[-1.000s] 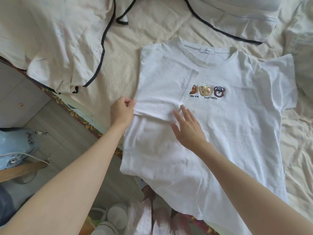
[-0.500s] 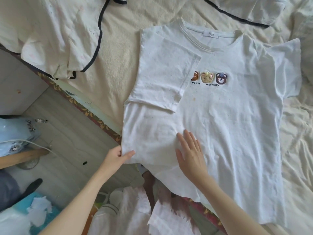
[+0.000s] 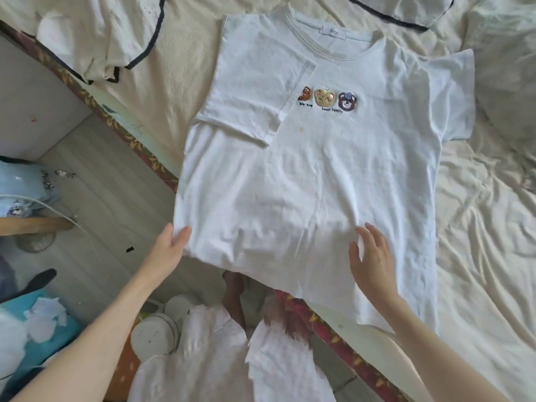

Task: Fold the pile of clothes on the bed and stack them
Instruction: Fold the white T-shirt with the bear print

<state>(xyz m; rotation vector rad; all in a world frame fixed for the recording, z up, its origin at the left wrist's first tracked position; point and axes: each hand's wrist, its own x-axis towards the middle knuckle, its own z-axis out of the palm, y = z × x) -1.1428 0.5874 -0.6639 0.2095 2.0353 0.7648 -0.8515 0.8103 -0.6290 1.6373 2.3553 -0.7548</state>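
Head view: one wide-angle look down at the bed edge; the rest follows from it
Shirt: white tee (image 3: 313,175) flat across centre frame on the bed (image 3: 478,256), collar toward the top; its hem overhangs the bed edge at lower centre; sleeve (image 3: 255,91) on the frame's left already folded in over the chest, the other sleeve still spread at upper right
Left hand: left hand (image 3: 171,248) pinches the folded side edge near the hem, thumb on top, fingers hidden under the cloth
Right hand: right hand (image 3: 371,256) lies spread and relaxed on the lower front, pressing flat; it grips nothing
Risk, slide: the overhanging hem could drag the tee toward the floor (image 3: 101,198) if the flat hand lifts while the left pulls
Risk, crease: soft wrinkles beside the right hand may get locked in if the next fold comes before smoothing
Risk, sleeve: the tucked sleeve is loose; a sharp tug at the side edge could spring it open
Materials: thin, limp cotton knit with ribbed collar; three raised bear patches (image 3: 327,98) at the chest, stiffer than the cloth; sheet beneath cream and rumpled, giving little grip
Other clothes: cream garment (image 3: 95,33) with dark piping, crumpled at upper left, still unfolded
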